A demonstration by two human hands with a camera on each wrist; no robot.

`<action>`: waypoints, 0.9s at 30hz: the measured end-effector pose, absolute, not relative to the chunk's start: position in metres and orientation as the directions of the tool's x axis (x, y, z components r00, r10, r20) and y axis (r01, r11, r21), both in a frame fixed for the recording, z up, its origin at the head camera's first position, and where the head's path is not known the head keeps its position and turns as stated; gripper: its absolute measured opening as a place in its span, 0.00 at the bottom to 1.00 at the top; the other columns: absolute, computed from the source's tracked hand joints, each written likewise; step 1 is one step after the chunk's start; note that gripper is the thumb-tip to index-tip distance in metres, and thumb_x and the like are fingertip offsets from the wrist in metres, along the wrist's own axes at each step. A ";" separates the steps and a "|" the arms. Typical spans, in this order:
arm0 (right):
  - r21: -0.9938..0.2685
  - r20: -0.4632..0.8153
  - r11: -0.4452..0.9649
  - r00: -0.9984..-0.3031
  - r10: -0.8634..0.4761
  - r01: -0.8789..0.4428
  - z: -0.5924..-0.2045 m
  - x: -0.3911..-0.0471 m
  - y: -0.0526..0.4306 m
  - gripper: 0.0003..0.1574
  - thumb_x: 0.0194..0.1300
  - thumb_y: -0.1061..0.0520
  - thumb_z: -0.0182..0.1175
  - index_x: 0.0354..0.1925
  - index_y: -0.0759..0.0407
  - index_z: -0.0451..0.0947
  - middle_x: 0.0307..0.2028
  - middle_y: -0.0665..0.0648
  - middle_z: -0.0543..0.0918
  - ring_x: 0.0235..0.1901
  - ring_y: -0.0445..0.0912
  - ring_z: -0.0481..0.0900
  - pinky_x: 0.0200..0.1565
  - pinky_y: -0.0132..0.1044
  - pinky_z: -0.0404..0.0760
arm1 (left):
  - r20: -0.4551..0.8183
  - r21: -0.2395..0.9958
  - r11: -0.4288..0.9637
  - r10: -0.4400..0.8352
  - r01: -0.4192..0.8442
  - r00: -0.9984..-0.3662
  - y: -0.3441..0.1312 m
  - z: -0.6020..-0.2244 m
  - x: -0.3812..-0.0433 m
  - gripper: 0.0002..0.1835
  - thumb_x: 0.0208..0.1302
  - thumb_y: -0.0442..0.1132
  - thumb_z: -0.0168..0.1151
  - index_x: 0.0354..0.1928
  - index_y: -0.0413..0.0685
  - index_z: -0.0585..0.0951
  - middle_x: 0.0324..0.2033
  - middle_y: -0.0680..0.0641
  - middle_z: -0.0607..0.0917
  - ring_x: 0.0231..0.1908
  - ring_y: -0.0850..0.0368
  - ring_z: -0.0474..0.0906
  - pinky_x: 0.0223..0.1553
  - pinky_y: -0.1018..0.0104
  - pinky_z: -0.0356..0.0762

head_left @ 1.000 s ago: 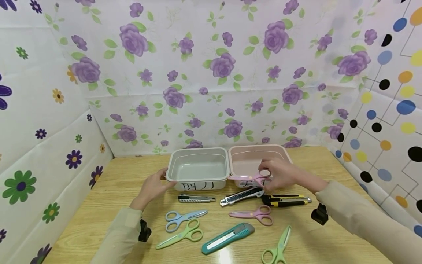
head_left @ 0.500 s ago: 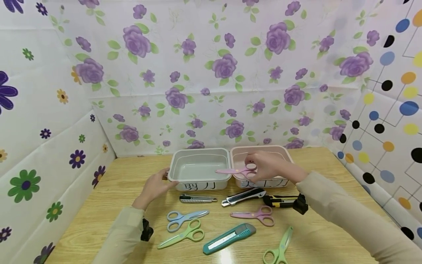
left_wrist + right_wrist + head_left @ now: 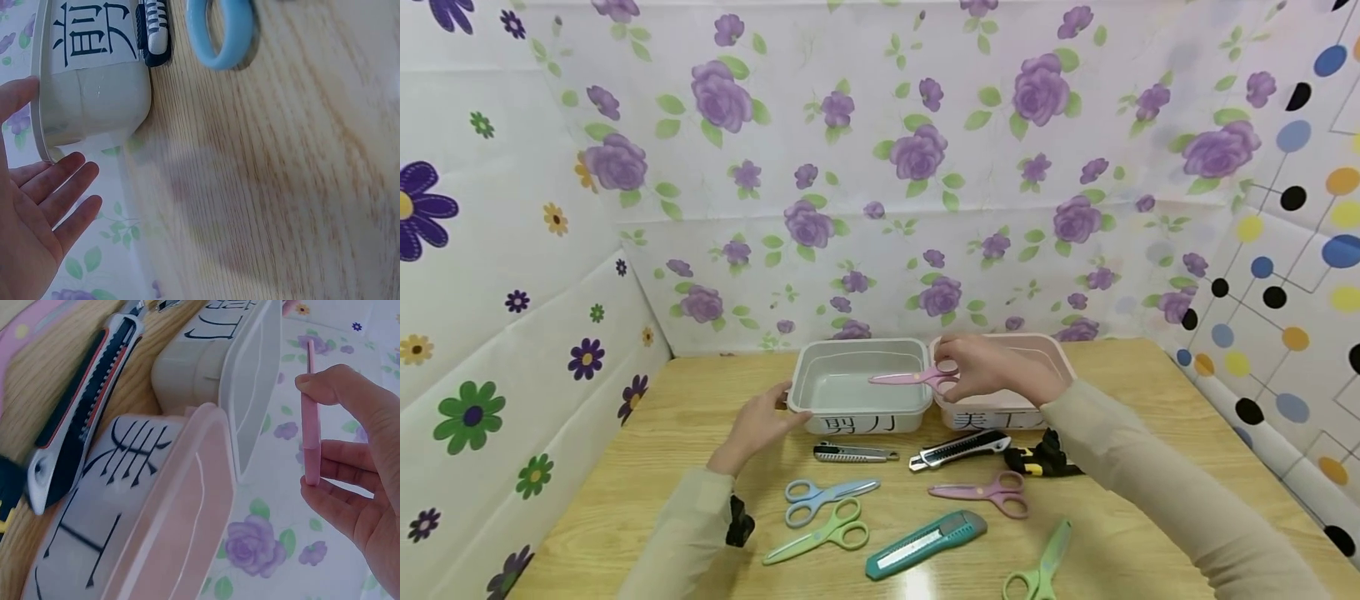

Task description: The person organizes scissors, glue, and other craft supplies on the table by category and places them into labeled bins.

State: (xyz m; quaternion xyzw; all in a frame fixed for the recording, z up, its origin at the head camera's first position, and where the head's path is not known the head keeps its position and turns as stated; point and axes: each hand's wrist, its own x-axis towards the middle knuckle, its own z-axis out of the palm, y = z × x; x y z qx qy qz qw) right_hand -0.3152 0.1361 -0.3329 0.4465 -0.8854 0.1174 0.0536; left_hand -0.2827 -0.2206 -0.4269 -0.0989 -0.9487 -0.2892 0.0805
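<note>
The held pink scissors (image 3: 917,377) hang with their blades over the grey bin (image 3: 859,412) and handles over the pink bin (image 3: 1064,360) to its right. The right hand (image 3: 988,367) pinches the handles; so narrow a hold could let them swivel and knock the grey bin's rim. The left hand (image 3: 758,427), fingers spread, touches that bin's left end; uneven pressure might slide it along the counter (image 3: 625,475).

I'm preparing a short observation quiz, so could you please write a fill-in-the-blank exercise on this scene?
The held scissors in the right hand are ____.
In the head view, the left hand touches the grey bin, which stands to the ____ of the pink bin.
In that view, the green scissors number ____ pairs.
Missing words: pink; left; two.
</note>
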 end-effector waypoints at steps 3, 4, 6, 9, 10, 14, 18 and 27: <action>-0.141 0.201 0.573 -0.590 -0.782 -0.807 -0.334 -0.319 0.130 0.19 0.41 0.53 0.66 0.34 0.60 0.78 0.31 0.55 0.77 0.28 0.43 0.71 0.31 0.34 0.71 | 0.204 0.529 0.816 0.145 0.234 -0.968 -0.220 -0.428 -0.284 0.39 0.54 0.53 0.63 0.61 0.33 0.66 0.44 0.38 0.81 0.44 0.45 0.77 0.47 0.48 0.72; -0.136 0.200 0.573 -0.589 -0.783 -0.808 -0.335 -0.320 0.128 0.21 0.41 0.52 0.66 0.36 0.61 0.79 0.33 0.55 0.78 0.30 0.44 0.73 0.33 0.34 0.72 | 0.202 0.529 0.816 0.146 0.233 -0.968 -0.220 -0.428 -0.284 0.39 0.54 0.53 0.63 0.61 0.33 0.66 0.44 0.38 0.81 0.44 0.45 0.77 0.47 0.48 0.72; -0.128 0.198 0.572 -0.586 -0.786 -0.810 -0.337 -0.323 0.123 0.22 0.41 0.52 0.66 0.37 0.62 0.79 0.34 0.55 0.78 0.31 0.45 0.74 0.34 0.35 0.74 | 0.201 0.529 0.817 0.142 0.230 -0.969 -0.220 -0.428 -0.285 0.39 0.54 0.53 0.63 0.61 0.34 0.66 0.44 0.38 0.81 0.44 0.45 0.77 0.47 0.48 0.72; -0.132 0.202 0.565 -0.580 -0.789 -0.815 -0.339 -0.327 0.116 0.23 0.41 0.51 0.66 0.37 0.63 0.79 0.35 0.56 0.78 0.31 0.45 0.74 0.34 0.35 0.74 | 0.204 0.531 0.816 0.139 0.229 -0.969 -0.220 -0.428 -0.285 0.39 0.53 0.52 0.64 0.61 0.34 0.66 0.44 0.39 0.81 0.44 0.45 0.77 0.47 0.48 0.71; -0.132 0.204 0.562 -0.578 -0.790 -0.816 -0.339 -0.329 0.114 0.23 0.42 0.51 0.67 0.37 0.63 0.79 0.35 0.56 0.78 0.31 0.45 0.74 0.34 0.35 0.74 | 0.203 0.531 0.816 0.138 0.227 -0.969 -0.220 -0.428 -0.285 0.39 0.53 0.52 0.64 0.61 0.34 0.66 0.44 0.39 0.81 0.44 0.45 0.77 0.47 0.48 0.71; -0.137 0.208 0.559 -0.575 -0.791 -0.818 -0.344 -0.334 0.106 0.23 0.42 0.50 0.66 0.37 0.62 0.80 0.35 0.56 0.78 0.31 0.44 0.74 0.35 0.35 0.74 | 0.199 0.532 0.816 0.139 0.226 -0.970 -0.220 -0.427 -0.285 0.39 0.53 0.53 0.63 0.61 0.34 0.66 0.45 0.38 0.81 0.44 0.45 0.77 0.47 0.48 0.71; -0.143 0.207 0.566 -0.584 -0.785 -0.812 -0.350 -0.339 0.099 0.24 0.42 0.49 0.67 0.37 0.62 0.81 0.36 0.56 0.78 0.34 0.47 0.75 0.37 0.36 0.74 | 0.198 0.531 0.817 0.140 0.226 -0.970 -0.220 -0.427 -0.285 0.39 0.53 0.53 0.63 0.61 0.33 0.66 0.44 0.38 0.81 0.44 0.45 0.77 0.47 0.48 0.72; -0.189 0.236 0.553 -0.584 -0.777 -0.812 -0.359 -0.344 0.089 0.21 0.43 0.51 0.67 0.35 0.63 0.81 0.37 0.57 0.80 0.38 0.49 0.76 0.41 0.37 0.75 | 0.201 0.527 0.819 0.138 0.226 -0.970 -0.221 -0.428 -0.285 0.39 0.53 0.53 0.63 0.61 0.34 0.66 0.44 0.38 0.81 0.44 0.45 0.77 0.46 0.48 0.72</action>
